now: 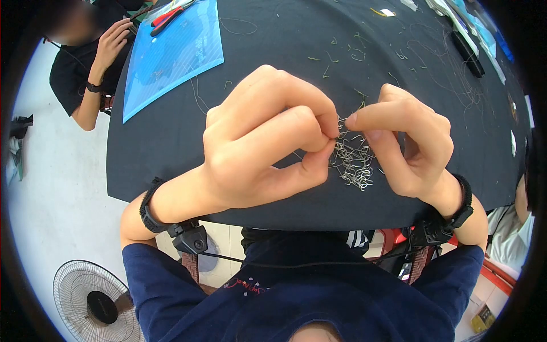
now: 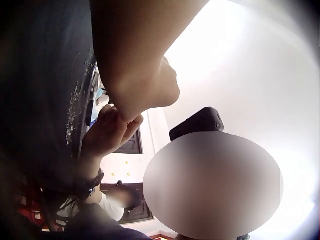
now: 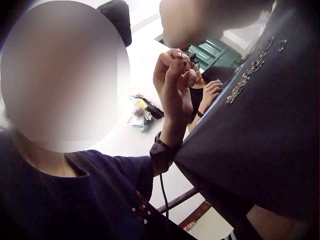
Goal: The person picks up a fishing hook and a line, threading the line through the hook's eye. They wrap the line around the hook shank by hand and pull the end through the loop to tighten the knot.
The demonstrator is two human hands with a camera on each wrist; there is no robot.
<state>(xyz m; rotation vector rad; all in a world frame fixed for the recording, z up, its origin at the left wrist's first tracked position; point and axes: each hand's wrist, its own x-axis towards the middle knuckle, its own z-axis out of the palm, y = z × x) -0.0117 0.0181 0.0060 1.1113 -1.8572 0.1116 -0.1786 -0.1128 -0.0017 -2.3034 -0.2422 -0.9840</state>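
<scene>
Small metal hooks (image 1: 356, 168) lie in a loose pile on the black cloth (image 1: 273, 214), below and between the two hands in the head view. My left hand (image 1: 268, 137) is raised over the cloth, its thumb and index fingertip pinched together on something tiny, likely a hook, mostly covered by the fingers. Close by on the right, my right hand (image 1: 407, 139) has curled fingers, with index fingertip and thumb near each other; whether a thread or hook is between them cannot be told. The right wrist view shows the left hand (image 3: 172, 82) pinching, with the pile (image 3: 247, 75) beyond.
A blue plastic folder (image 1: 171, 68) lies at the upper left with red-handled pliers (image 1: 168, 20) on it. Green bits (image 1: 331, 58) and loose threads (image 1: 450, 80) are scattered across the far cloth. Another person's arm (image 1: 99, 71) is at the left edge; a fan (image 1: 99, 305) stands lower left.
</scene>
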